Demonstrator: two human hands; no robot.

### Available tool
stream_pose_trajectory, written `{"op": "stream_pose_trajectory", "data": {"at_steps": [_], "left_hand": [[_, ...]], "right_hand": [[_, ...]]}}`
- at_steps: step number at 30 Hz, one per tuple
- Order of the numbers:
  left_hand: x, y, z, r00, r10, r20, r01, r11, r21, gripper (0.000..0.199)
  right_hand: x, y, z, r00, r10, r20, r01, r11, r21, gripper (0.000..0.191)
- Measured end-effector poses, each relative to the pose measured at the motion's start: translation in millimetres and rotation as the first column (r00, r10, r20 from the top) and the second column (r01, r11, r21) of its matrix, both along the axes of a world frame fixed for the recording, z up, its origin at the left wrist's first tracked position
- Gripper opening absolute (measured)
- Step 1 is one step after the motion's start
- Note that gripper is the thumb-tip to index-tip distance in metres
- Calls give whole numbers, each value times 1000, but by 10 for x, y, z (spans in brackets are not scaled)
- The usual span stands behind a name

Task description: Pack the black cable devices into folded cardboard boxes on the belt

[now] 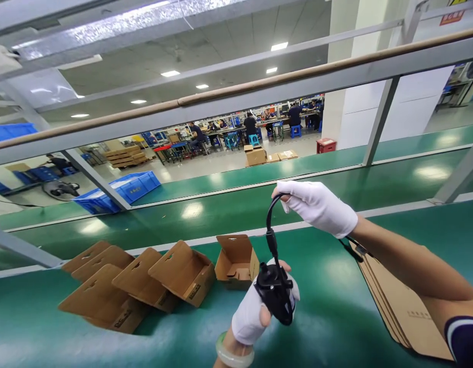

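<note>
Well, device [275,295] inside left grip [251,311].

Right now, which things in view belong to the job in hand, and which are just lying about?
In the job:
- black device, in left hand
- black cable, in right hand

Untouched, seemingly just lying about:
- open cardboard boxes
- flat cardboard stack
- blue crate

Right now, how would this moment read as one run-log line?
left grip: black device | right grip: black cable, raised | left side: open cardboard boxes | right side: stacked flat cardboard | surface: green
</note>
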State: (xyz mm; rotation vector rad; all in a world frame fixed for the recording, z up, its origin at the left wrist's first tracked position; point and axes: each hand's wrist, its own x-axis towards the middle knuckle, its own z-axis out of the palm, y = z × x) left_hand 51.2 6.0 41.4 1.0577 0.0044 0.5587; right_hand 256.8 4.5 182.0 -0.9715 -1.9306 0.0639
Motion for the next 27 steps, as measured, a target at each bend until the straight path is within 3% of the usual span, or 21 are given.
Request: {"op": "stream_pose_trajectory", "data": {"at_steps": [6, 8, 10, 12, 15, 18, 22, 25, 27], "left_hand": [[22, -41, 28, 945, 47, -322, -5, 991, 130, 82], [8, -67, 85, 944, 106, -313, -42, 978, 206, 71], [-37, -72, 148, 956, 210, -204, -158, 957, 243, 58], [-97, -48, 190, 916, 391, -91, -371, 911, 179, 53], [-167, 21, 215, 759, 651, -19, -651, 757, -59, 58], [-200, 95, 261, 678, 731, 77, -690, 670, -274, 54], [-238, 170, 387, 597, 781, 182, -671, 611, -420, 46], [-237, 182, 405, 616, 778, 123, -684, 606, -407, 44], [-201, 150, 339, 623, 778, 74, -737, 617, -275, 43]], "right_hand": [[-19, 295, -231, 995, -66, 72, 65, 998, 18, 31], [21, 402, -384, 990, -82, 115, 88, 995, -41, 36], [78, 461, -588, 983, -99, 153, 116, 987, -108, 38], [119, 439, -823, 973, -85, 217, 125, 976, -177, 39], [77, 239, -1161, 903, 0, 430, 127, 956, -265, 41], [-98, -82, -1375, 773, 79, 629, 162, 935, -316, 45], [-357, -533, -1370, 586, 285, 758, 114, 898, -426, 42], [-445, -827, -1123, 450, 347, 823, 16, 918, -396, 32], [-445, -952, -872, 456, 338, 823, -67, 935, -347, 16]]}}
